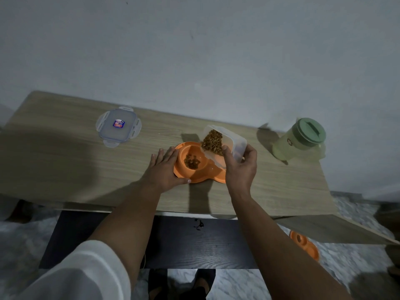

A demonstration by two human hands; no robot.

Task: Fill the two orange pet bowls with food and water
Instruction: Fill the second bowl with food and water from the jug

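The food pour is on. The right hand grips a clear plastic container, fingers and thumb wrapped around its walls, and tips it mouth-down over the orange double pet bowl near the middle of the table. Kibble is banked up against the container's lowered edge, and a small heap of kibble already lies in the bowl's left well. The left hand lies flat and spread against the bowl's left rim, thumb along the near edge, steadying it.

So where are we? By my reading, early. The left well has only a modest scatter in it, and plenty of food sits waiting in the container. The right well is mostly hidden behind the container and hand, so I cannot tell what is in it.

The water looks untouched: the green-lidded jug stands upright at the right end of the table, lid on, well apart from the bowl. The container's clip-lock lid lies flat on the left. A second orange double bowl lies on the floor at lower right; its contents are unclear.
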